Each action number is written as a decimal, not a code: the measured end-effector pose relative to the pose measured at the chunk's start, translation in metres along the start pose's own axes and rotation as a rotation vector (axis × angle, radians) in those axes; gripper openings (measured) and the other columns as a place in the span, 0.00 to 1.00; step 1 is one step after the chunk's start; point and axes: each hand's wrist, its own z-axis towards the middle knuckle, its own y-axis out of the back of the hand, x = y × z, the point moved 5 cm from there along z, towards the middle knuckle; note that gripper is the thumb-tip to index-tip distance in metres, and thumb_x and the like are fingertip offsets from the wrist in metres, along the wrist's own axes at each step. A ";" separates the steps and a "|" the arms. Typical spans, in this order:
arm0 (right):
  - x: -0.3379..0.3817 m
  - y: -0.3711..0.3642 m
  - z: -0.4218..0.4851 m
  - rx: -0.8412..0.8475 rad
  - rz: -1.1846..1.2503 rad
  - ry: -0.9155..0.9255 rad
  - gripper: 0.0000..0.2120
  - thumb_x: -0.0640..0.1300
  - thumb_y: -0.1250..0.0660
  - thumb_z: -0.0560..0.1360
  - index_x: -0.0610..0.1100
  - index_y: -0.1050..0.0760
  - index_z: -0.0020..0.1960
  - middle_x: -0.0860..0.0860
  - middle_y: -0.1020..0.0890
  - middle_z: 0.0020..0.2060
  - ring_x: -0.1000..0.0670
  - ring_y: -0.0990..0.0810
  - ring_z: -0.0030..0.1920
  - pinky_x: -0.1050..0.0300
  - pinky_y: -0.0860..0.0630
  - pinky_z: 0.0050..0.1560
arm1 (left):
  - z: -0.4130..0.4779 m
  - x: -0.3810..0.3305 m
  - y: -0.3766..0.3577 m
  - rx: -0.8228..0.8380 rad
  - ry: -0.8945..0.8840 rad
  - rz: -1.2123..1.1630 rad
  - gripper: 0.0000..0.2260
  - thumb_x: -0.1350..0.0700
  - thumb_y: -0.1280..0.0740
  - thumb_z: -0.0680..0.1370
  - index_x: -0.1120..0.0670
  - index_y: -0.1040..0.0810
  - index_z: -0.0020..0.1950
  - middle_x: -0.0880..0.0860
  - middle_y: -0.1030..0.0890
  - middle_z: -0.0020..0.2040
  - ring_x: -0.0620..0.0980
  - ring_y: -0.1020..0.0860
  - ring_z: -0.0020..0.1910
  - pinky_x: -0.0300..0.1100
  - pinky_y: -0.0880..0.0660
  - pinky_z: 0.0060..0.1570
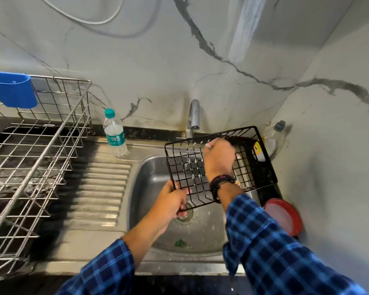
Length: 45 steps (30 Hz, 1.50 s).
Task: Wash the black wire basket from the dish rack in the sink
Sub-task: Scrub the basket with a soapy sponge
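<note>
**Sink station, head view.** One black wire basket [254,173] is held tilted over the stainless sink [149,173], directly below one chrome faucet [193,116]; one thin stream of water [188,155] falls through its grid. Two hands are engaged.

- The left hand [171,201] grasps the basket's near left corner, fingers wrapped round the rim wire.
- The right hand [218,159] reaches across the grid to the far rim, fingers curled. Whether they clasp the wire or only rub against it cannot be told.
- That wrist carries dark beaded bracelets [218,185] (their number is not clear), and both forearms wear blue plaid sleeves [275,252].

In the basin lie one round drain [184,217] and one green scrap [180,243]. To the left, the ribbed drainboard [102,188] adjoins one steel dish rack [41,135], on whose far rim hangs one blue plastic holder [11,90]. One clear water bottle [114,133] with a teal cap stands between the rack and the faucet. Behind the basket, in the right corner, stands one clear dark-capped bottle [274,135], partly hidden. One red-rimmed round lid [284,216] lies just right of the sink.
</note>
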 end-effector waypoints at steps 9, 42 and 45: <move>0.033 -0.037 -0.030 0.508 0.033 0.316 0.05 0.42 0.29 0.77 0.45 0.19 0.53 0.50 0.17 0.54 0.56 0.21 0.52 0.61 0.24 0.59 | 0.003 0.002 -0.001 -0.037 0.018 -0.040 0.11 0.69 0.42 0.75 0.53 0.29 0.48 0.50 0.21 0.38 0.47 0.30 0.36 0.41 0.29 0.32; 0.045 -0.018 -0.075 0.659 -0.279 0.427 0.02 0.41 0.27 0.75 0.46 0.17 0.46 0.49 0.16 0.53 0.48 0.18 0.56 0.53 0.22 0.61 | 0.012 0.008 0.008 0.202 -0.154 -0.677 0.14 0.62 0.38 0.73 0.56 0.18 0.56 0.55 0.15 0.43 0.52 0.16 0.43 0.46 0.19 0.47; 0.047 -0.015 -0.088 0.778 -0.393 0.467 0.06 0.39 0.28 0.76 0.49 0.22 0.44 0.49 0.18 0.48 0.47 0.19 0.54 0.56 0.23 0.55 | 0.009 0.005 0.009 0.211 -0.222 -0.595 0.14 0.60 0.39 0.78 0.59 0.22 0.62 0.55 0.14 0.47 0.51 0.16 0.47 0.43 0.19 0.47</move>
